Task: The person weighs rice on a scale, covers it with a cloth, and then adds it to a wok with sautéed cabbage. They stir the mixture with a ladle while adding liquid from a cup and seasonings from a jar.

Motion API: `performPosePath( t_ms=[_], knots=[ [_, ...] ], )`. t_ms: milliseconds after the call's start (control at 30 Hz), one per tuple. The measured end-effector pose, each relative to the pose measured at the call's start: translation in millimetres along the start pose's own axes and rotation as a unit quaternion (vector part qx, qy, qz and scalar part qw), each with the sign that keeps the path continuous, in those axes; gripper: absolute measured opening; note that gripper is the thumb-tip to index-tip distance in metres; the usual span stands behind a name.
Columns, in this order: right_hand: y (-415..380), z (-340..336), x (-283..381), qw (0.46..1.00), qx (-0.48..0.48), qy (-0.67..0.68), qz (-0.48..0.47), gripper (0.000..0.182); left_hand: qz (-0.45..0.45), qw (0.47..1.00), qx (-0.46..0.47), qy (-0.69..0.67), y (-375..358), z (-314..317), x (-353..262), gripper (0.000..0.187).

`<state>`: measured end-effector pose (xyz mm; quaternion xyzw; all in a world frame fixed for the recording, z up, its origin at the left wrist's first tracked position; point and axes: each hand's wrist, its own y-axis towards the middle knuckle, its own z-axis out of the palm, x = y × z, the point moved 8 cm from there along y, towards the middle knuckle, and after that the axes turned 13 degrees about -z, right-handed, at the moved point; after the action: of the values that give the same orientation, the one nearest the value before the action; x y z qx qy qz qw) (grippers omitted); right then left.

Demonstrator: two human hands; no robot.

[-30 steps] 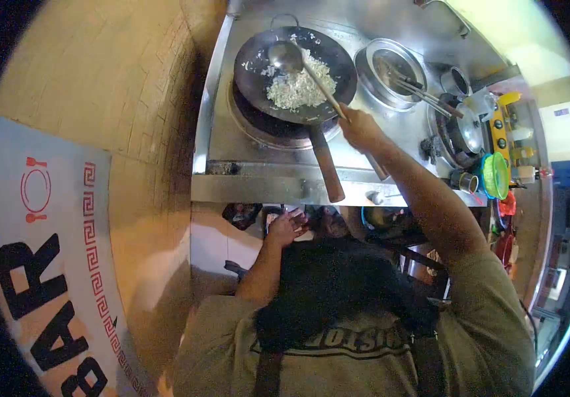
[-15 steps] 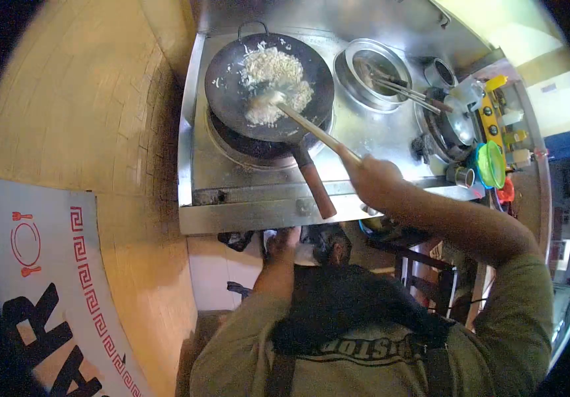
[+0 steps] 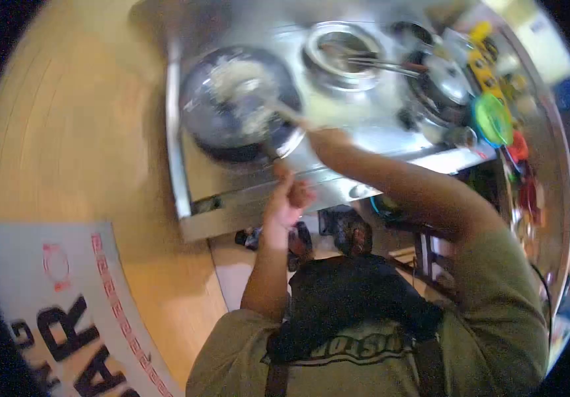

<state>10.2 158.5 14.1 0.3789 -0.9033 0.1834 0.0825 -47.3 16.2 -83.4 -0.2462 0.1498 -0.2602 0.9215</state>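
Observation:
A dark wok [image 3: 199,126] sits on the left burner, with pale, grainy food that looks like rice [image 3: 232,76] inside it. Closed around a long wooden handle, my right hand [image 3: 328,145] holds a wok spatula [image 3: 288,114], whose blurred head is down in the food. My left hand [image 3: 289,196] is at the near end of the wok's handle [image 3: 271,151], fingers curled around it; the wooden grip is mostly hidden by the hand.
Right of the wok stands a round metal pot [image 3: 344,83] with long utensils across it. Further right are a lidded pan [image 3: 447,83], a metal cup [image 3: 461,137] and a green basket [image 3: 493,119]. A wall [image 3: 80,132] runs along the left, with a printed sign [image 3: 73,264].
My left hand has risen from below the stove's front edge to the wok handle. The right hand still holds the spatula in the food. The whole view has shifted and blurred.

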Motion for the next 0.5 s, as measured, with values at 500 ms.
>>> performPosePath(
  t_ms=[500],
  knots=[
    [-189, -74, -21, 0.97, -0.125, 0.161, -0.135, 0.028, 0.069, 0.992, 0.084, 0.057, -40, 31, -15, 0.048]
  ],
)
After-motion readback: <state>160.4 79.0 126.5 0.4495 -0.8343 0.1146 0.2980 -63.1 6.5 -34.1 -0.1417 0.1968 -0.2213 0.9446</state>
